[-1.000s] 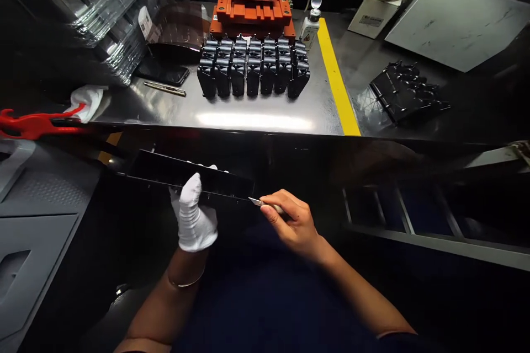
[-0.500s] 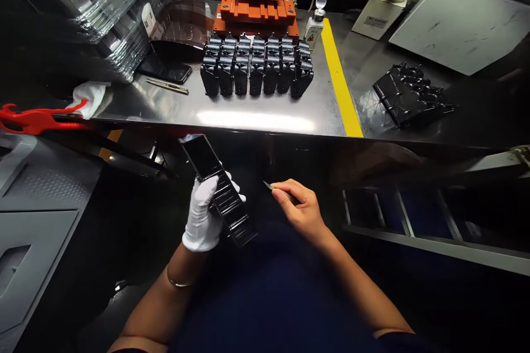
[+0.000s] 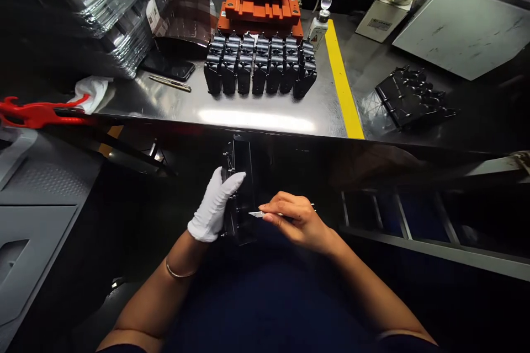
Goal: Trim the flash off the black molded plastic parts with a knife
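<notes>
My left hand (image 3: pixel 215 204), in a white glove, is closed around a black plastic part (image 3: pixel 243 182), with the thumb lying over its face. The part stands lengthwise in front of my body, its flat side turned toward my right hand. My bare right hand (image 3: pixel 296 218) pinches a small craft knife (image 3: pixel 256 214), whose pointed blade sticks out to the left. The blade tip lies in front of the part's right side; I cannot tell whether it touches. Most of the knife's handle is hidden in my fingers.
Several black plastic parts (image 3: pixel 260 66) stand in a row on the metal bench (image 3: pixel 165 105), before an orange fixture (image 3: pixel 265 8). A bottle (image 3: pixel 318 30), a pen (image 3: pixel 169 83) and a phone (image 3: pixel 171 66) are near them. More black parts (image 3: pixel 409 99) lie right of the yellow stripe (image 3: pixel 342 80).
My left hand has turned the black part more upright, showing a flat side, and moved it right. My right hand has come slightly lower, the blade now at the part.
</notes>
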`<state>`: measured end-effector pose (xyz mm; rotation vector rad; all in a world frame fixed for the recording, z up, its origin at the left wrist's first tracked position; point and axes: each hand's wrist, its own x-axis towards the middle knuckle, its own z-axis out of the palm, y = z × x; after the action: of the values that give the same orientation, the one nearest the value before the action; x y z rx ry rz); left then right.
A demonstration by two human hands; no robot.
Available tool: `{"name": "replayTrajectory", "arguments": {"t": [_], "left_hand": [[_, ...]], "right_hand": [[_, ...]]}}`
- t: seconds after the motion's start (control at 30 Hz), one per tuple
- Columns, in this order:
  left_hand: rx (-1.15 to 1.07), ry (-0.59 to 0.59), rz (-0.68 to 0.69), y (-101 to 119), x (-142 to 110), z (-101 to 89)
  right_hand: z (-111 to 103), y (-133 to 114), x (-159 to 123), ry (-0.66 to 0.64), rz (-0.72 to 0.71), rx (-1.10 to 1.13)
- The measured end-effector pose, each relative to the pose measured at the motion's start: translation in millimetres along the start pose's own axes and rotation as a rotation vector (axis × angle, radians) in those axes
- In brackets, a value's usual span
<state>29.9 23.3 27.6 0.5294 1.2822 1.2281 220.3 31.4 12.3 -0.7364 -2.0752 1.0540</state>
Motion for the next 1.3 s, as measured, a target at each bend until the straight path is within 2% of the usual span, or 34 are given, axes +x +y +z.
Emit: {"name": "replayTrajectory", "arguments": {"t": [0.27, 0.4, 0.47, 0.53, 0.6, 0.7, 0.83, 0.9, 1.0, 1.13, 1.23, 1.3], "left_hand": [[0.111, -0.197, -0.118, 5.5, -14.9, 0.7], [0.189, -0.394, -0.206, 8.1, -18.2, -12.8], [0.172, -0.510, -0.272, 8.9, -17.4, -22.9], [0.121, -0.583, -0.368, 9.4, -15.8, -32.5], [0.088, -0.603, -0.443, 9.5, -14.2, -39.2], [0.103, -0.593, -0.466, 8.8, -12.8, -42.8], [0.154, -0.647, -0.499, 5.9, -11.5, -43.3], [0.183, -0.654, -0.471, 4.6, -9.9, -45.1], [0.214, -0.662, -0.405, 5.4, -6.9, -48.5], [0.314, -0.741, -0.376, 10.1, -5.5, -46.9], [0.304, -0.785, -0.430, 8.0, -7.4, -43.6], [0.247, -0.789, -0.535, 2.9, -9.3, -43.9]], "right_hand": [[-17.9, 25.0, 29.5, 0.212, -0.005, -0.079], [-37.5, 32.9, 38.1, 0.312, 0.056, -0.169], [-46.4, 28.3, 36.0, 0.257, 0.048, -0.169], [-53.6, 19.7, 31.4, 0.139, 0.016, -0.150], [-59.3, 10.9, 27.4, 0.017, -0.023, -0.143], [-67.2, 2.5, 26.7, -0.135, -0.041, -0.177], [-77.3, -1.3, 32.6, -0.278, -0.042, -0.232], [-80.6, -2.6, 35.6, -0.335, -0.054, -0.231], [-82.0, -4.3, 39.0, -0.398, -0.067, -0.232], [-80.7, -3.4, 43.0, -0.424, -0.083, -0.260], [-80.0, 0.0, 44.8, -0.415, -0.097, -0.279], [-78.1, 3.7, 43.7, -0.383, -0.110, -0.280]]}}
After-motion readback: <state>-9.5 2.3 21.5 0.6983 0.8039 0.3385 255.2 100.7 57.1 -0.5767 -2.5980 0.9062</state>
